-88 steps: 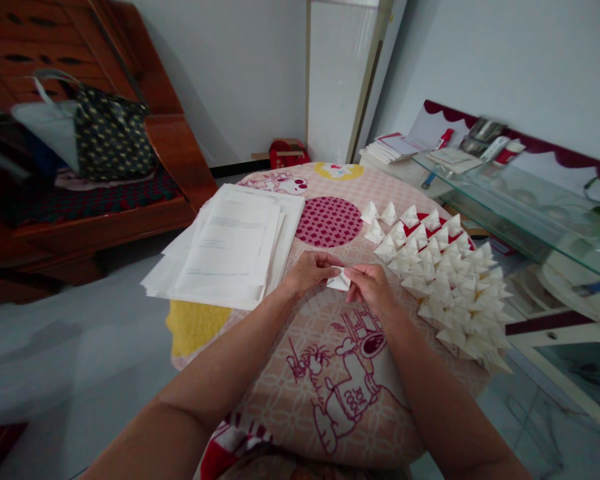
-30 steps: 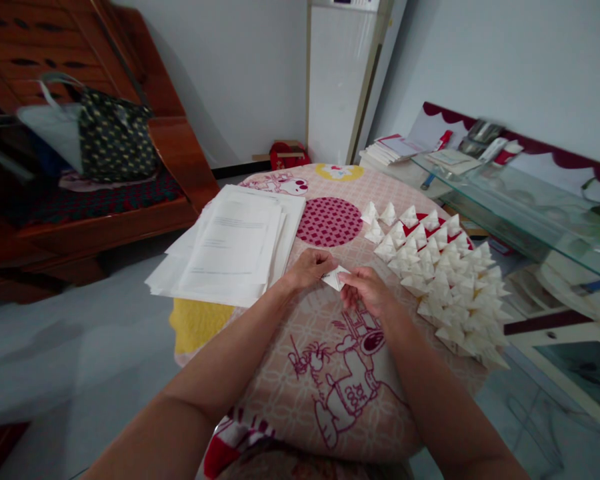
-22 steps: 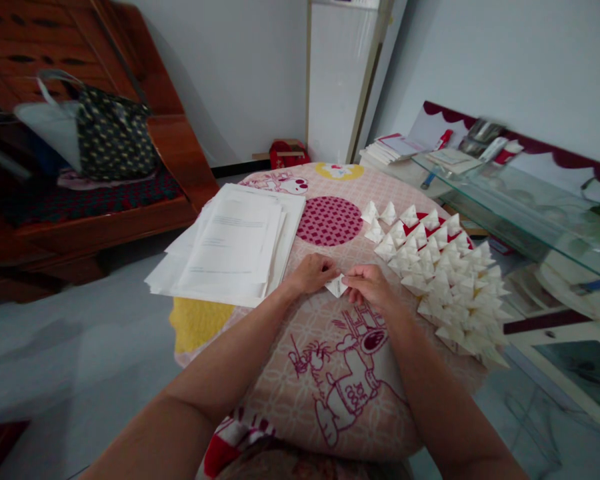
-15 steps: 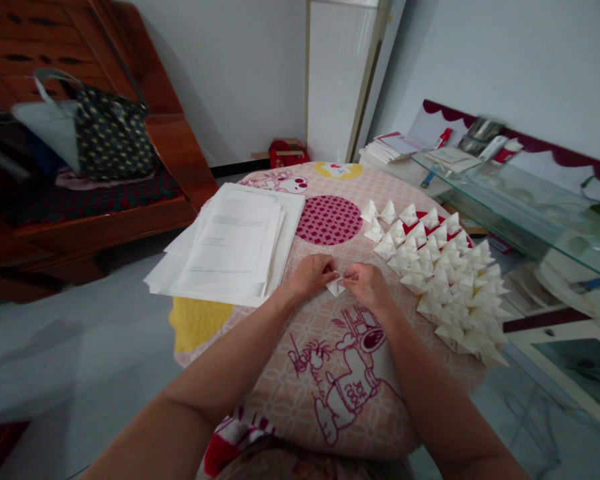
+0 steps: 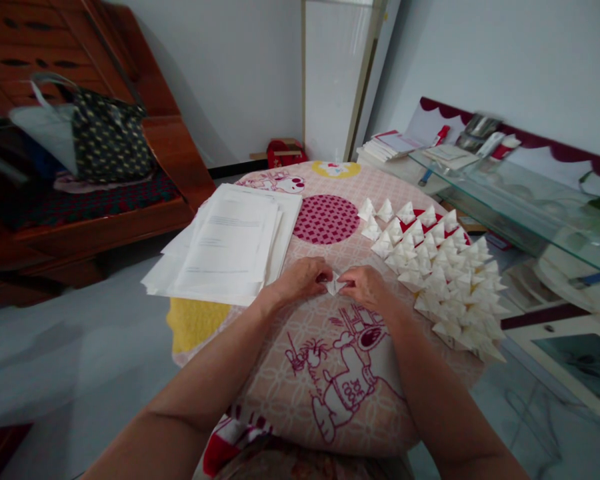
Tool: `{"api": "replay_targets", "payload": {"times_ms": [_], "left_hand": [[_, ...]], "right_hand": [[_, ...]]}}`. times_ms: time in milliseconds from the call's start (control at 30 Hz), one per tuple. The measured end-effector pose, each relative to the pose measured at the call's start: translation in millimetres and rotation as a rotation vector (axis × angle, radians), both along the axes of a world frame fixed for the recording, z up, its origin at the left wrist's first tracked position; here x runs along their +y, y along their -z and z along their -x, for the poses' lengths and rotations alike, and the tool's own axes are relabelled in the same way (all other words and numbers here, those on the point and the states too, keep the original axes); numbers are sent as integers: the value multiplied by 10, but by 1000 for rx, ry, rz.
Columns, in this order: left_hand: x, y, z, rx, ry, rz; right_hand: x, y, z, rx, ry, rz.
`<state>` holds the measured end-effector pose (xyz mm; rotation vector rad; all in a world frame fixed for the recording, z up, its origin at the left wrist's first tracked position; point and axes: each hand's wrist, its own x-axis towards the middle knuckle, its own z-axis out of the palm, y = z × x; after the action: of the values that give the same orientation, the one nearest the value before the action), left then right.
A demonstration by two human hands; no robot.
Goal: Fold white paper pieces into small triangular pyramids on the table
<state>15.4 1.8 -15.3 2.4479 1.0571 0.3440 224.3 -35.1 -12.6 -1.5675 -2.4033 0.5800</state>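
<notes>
A small folded white paper piece point(image 5: 335, 286) is pinched between my left hand point(image 5: 301, 279) and my right hand point(image 5: 365, 289), low over a round table with a pink cartoon cloth point(image 5: 330, 373). Most of the piece is hidden by my fingers. Right of my right hand lie several rows of finished white paper triangles point(image 5: 443, 267). Left of my left hand a stack of white paper sheets point(image 5: 230, 243) hangs over the table's edge.
A glass shelf point(image 5: 520, 200) with books and small items runs along the right. A wooden bench point(image 5: 105, 207) with a dotted bag point(image 5: 105, 137) stands at the left. A white cabinet point(image 5: 333, 73) is behind the table. Grey floor lies at the left.
My hands have drawn closer together around the paper piece and pressed it down toward the cloth, so less of it shows. Everything else on the table has stayed put.
</notes>
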Motion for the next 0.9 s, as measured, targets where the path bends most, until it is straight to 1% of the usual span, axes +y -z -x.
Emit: {"api": "replay_targets", "payload": {"times_ms": [100, 200, 300, 400, 467, 533, 633, 733, 833, 900], "left_hand": [[11, 31, 2, -11, 62, -32], [25, 51, 22, -43, 118, -31], [34, 45, 45, -79, 170, -33], [40, 32, 52, -76, 179, -35], [45, 27, 49, -57, 162, -41], [49, 25, 44, -37, 132, -51], [52, 22, 40, -33, 68, -42], [48, 10, 35, -51, -21, 14], [41, -7, 26, -52, -81, 84], [38, -16, 18, -56, -108, 102]], "right_hand": [[-20, -40, 26, -111, -44, -30], [-31, -56, 37, -177, -66, -53], [-21, -32, 19, -196, -93, -56], [-1, 4, -9, -172, -134, -64], [8, 23, -24, -138, -146, -68], [14, 38, -33, -87, -125, -62], [20, 55, -35, 24, -42, -21], [28, 65, -29, 117, 47, 33], [35, 67, -22, 167, 120, 56], [40, 64, -17, 177, 156, 66]]}}
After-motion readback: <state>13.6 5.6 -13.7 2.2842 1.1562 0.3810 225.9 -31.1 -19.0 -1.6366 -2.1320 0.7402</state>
